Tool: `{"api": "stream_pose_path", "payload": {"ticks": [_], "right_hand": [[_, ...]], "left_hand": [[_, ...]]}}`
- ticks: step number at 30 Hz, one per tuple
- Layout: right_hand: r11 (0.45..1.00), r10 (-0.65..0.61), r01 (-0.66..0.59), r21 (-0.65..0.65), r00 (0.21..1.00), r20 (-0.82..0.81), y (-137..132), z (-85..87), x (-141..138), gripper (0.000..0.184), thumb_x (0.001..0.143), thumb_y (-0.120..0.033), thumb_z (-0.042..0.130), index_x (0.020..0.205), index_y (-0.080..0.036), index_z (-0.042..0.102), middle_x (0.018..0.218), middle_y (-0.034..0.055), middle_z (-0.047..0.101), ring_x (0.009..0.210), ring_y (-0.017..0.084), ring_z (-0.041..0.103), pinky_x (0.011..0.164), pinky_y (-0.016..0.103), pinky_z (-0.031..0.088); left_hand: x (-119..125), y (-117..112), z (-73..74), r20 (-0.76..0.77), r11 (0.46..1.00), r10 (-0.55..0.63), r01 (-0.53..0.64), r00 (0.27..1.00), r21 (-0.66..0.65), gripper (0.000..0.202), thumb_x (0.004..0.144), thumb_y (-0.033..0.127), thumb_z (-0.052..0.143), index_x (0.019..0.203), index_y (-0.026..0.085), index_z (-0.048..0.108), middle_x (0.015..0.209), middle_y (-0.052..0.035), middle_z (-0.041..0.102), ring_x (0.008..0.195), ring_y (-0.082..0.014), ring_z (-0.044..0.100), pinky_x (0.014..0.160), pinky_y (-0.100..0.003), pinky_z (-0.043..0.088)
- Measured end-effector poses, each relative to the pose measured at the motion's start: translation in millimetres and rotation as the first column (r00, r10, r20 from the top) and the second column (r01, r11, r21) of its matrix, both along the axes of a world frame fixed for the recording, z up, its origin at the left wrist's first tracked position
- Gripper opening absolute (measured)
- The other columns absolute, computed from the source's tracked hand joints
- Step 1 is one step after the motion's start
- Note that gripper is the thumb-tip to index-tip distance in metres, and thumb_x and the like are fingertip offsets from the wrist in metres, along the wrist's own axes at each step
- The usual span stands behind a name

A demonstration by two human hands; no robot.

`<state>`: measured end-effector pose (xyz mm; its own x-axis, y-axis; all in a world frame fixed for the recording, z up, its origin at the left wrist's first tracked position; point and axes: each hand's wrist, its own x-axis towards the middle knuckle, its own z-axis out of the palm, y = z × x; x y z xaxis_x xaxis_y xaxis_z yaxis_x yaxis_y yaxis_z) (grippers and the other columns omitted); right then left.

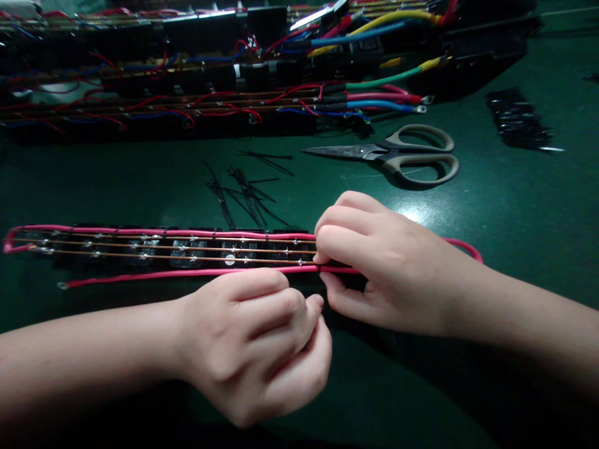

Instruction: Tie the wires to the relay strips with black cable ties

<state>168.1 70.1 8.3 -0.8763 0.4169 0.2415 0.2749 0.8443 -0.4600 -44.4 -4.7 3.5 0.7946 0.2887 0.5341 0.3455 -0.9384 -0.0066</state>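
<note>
While right hand [397,268] pinches pink cable [163,275] at strip's [178,252] near edge, left hand [262,343] curled tight, contents unclear, cable seems springy, best held there.

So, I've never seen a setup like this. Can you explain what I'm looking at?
There's no machine: these are a person's bare hands, seen in one picture from a head-worn camera looking forward and down. On the green work surface lies a black strip with copper-coloured rods, with a pink cable along both long sides. The right hand has fingers and thumb either side of that cable, by a black tie. The left hand is curled closed beside it; anything inside is hidden. Beyond lie loose black cable ties, scissors and larger wired assemblies.
</note>
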Motion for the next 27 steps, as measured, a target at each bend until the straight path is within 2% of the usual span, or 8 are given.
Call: {"api": "stream_pose_path", "payload": {"ticks": [7, 14, 19, 24, 27], "right_hand": [[1.000, -0.009, 0.009, 0.003, 1.000, -0.014, -0.3, -1.0, -0.7, 0.012, 0.084, -0.011, 0.056, 0.076, -0.019, 0.053, 0.082, 0.0083, 0.062, 0.078, 0.021, 0.049, 0.070, 0.034, 0.042], [1.000, -0.008, 0.009, 0.014, 1.000, -0.026, -1.2, -0.8, -1.5, 0.012, 0.084, -0.010, 0.054, 0.076, -0.018, 0.053, 0.081, 0.0087, 0.061, 0.078, 0.021, 0.048, 0.070, 0.033, 0.041], [1.000, -0.004, 0.004, 0.015, 0.999, -0.035, -2.3, -0.9, -0.6, 0.012, 0.084, -0.009, 0.054, 0.076, -0.018, 0.054, 0.081, 0.0092, 0.062, 0.078, 0.021, 0.048, 0.070, 0.034, 0.042], [1.000, -0.003, 0.003, -0.004, 1.000, -0.021, -1.8, 0.6, -0.2, 0.011, 0.086, -0.011, 0.055, 0.077, -0.018, 0.054, 0.082, 0.0091, 0.063, 0.078, 0.021, 0.048, 0.071, 0.034, 0.041], [1.000, 0.001, -0.001, -0.004, 1.000, -0.023, -1.6, 1.5, -0.5, 0.011, 0.086, -0.012, 0.055, 0.077, -0.018, 0.054, 0.082, 0.0093, 0.062, 0.078, 0.021, 0.048, 0.071, 0.034, 0.041]], "left_hand": [[-0.6, -1.3, -3.1, -0.057, 0.997, 0.008, -0.004, 0.998, 0.073, 0.016, 0.091, 0.021, 0.069, 0.101, 0.010, 0.075, 0.081, -0.0091, 0.074, 0.073, -0.0186, 0.065, 0.060, -0.032, 0.054], [1.8, 3.5, -0.5, -0.126, 1.000, -0.007, 0.009, 0.992, 0.019, 0.018, 0.091, 0.018, 0.061, 0.098, 0.008, 0.074, 0.073, -0.0064, 0.071, 0.064, -0.0172, 0.062, 0.057, -0.033, 0.052], [1.3, 3.6, -1.7, -0.082, 1.000, -0.023, 0.022, 0.996, -0.017, 0.013, 0.089, 0.020, 0.064, 0.093, 0.011, 0.073, 0.073, -0.0059, 0.070, 0.064, -0.0171, 0.063, 0.057, -0.032, 0.053], [-1.5, 0.2, -3.9, -0.033, 1.000, -0.027, 0.027, 0.999, 0.010, 0.015, 0.089, 0.027, 0.070, 0.095, 0.015, 0.076, 0.084, -0.0074, 0.073, 0.076, -0.0185, 0.066, 0.061, -0.033, 0.055], [-1.6, 0.5, -4.7, -0.006, 1.000, -0.015, 0.015, 1.000, 0.002, 0.013, 0.089, 0.026, 0.069, 0.093, 0.016, 0.076, 0.083, -0.0063, 0.074, 0.077, -0.0187, 0.067, 0.062, -0.033, 0.057]]}}
